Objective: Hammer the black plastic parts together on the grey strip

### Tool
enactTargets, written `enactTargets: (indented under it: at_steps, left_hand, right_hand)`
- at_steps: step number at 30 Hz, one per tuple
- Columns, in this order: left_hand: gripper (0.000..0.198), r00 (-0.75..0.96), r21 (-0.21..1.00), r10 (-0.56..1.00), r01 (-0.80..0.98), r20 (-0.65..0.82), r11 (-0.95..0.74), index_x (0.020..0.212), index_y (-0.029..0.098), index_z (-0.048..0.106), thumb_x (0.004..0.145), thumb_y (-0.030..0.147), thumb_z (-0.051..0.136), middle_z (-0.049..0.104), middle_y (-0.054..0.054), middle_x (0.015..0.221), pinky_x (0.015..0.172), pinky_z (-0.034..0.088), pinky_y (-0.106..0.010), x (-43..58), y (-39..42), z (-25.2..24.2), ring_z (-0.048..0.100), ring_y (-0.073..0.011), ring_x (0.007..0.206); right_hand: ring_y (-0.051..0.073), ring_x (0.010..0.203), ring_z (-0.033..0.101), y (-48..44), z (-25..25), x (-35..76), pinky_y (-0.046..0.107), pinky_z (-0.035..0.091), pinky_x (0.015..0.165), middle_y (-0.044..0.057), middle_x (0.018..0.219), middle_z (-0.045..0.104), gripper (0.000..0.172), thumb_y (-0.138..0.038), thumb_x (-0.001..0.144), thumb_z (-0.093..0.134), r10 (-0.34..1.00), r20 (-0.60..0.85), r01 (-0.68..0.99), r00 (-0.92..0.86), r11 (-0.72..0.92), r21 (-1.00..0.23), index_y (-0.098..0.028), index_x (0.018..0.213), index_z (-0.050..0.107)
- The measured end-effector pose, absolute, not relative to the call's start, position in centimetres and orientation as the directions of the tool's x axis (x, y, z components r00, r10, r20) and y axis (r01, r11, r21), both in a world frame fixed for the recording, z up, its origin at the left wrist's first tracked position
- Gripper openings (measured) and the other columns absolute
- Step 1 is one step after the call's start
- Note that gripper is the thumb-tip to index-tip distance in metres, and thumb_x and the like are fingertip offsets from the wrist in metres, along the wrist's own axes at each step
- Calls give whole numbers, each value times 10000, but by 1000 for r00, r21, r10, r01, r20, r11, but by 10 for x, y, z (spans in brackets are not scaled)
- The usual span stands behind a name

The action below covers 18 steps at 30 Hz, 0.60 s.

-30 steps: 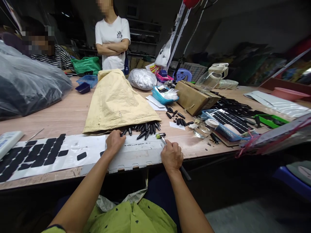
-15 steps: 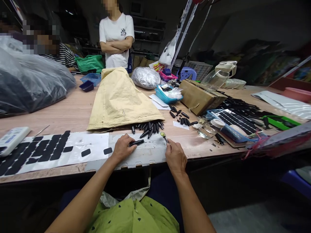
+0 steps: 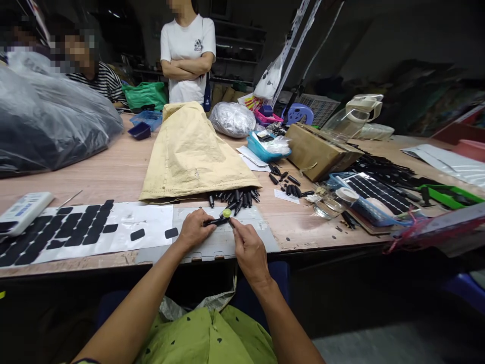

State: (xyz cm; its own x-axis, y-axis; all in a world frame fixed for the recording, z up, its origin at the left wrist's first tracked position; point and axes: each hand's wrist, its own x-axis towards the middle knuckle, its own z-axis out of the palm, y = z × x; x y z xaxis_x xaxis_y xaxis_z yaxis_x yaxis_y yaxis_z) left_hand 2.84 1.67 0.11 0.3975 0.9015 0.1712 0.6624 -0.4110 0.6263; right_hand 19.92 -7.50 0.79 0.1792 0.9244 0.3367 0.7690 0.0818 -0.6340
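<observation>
My left hand (image 3: 194, 228), closed, pinches a slim black cylindrical part (image 3: 217, 221) that points right over a grey board (image 3: 242, 241). In my right hand (image 3: 250, 252) is a small hammer-like tool with a round yellow-green head (image 3: 227, 213). That head is at the right end of the black part; whether they touch I cannot tell. Just beyond my hands, several similar black cylinders (image 3: 244, 198) lie in a heap at the mouth of a tan cloth bag (image 3: 197, 156).
Left of the board lies a white sheet with rounded black pieces (image 3: 85, 225), beside a white device (image 3: 28, 212). To the right are loose black cylinders (image 3: 291, 190), a cardboard box (image 3: 316, 151), a clear jar (image 3: 328, 206) and a blue basket (image 3: 364, 202). People are across the table.
My right hand has moved left, bringing the tool's yellow-green head to the end of the black part. My left hand keeps its hold. The whole view has shifted slightly.
</observation>
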Motion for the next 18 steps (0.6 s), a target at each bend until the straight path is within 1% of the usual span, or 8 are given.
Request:
enactTargets:
  at_steps: [3,8,13,16,18]
  left_hand:
    - [178,393,630,906,666,160,-400,943,234,771,791,263,681,628,-24,821,773,457,-310,29,17,1,585,-191,840]
    - [176,397,627,904,668,156,-401,943,236,768,796,262,675,607,-19,800,762,446,-304,29,17,2,579,-189,834]
    - [147,408,638,899,653,157,-407,890,242,767,809,233,644,591,-15,786,734,434,-288,29,16,3,571,-181,818]
    - [171,395,652,906,649,152,-392,931,225,762,792,242,665,613,-19,798,766,441,-303,29,16,3,578,-191,835]
    - [169,386,654,911,652,147,-382,915,210,757,765,241,683,630,-24,813,785,445,-316,29,16,3,583,-199,848]
  right_hand:
    - [182,952,636,-76,7,199,265,489,873,61,1010,658,392,-245,984,401,934,313,782,172,63,-620,-243,1297,637]
    - [176,947,638,-77,9,193,268,498,868,67,1032,661,386,-246,985,415,914,382,760,134,153,-631,-240,1307,627]
    - [174,914,635,-77,6,187,261,488,845,54,963,653,389,-231,985,406,944,323,775,70,152,-613,-241,1300,634]
    - [181,935,627,-75,5,196,262,475,830,59,1009,662,374,-244,980,422,935,336,789,114,120,-603,-230,1279,646]
    - [188,941,617,-73,7,209,266,460,803,60,1036,664,354,-256,973,447,912,356,820,204,40,-571,-232,1253,662]
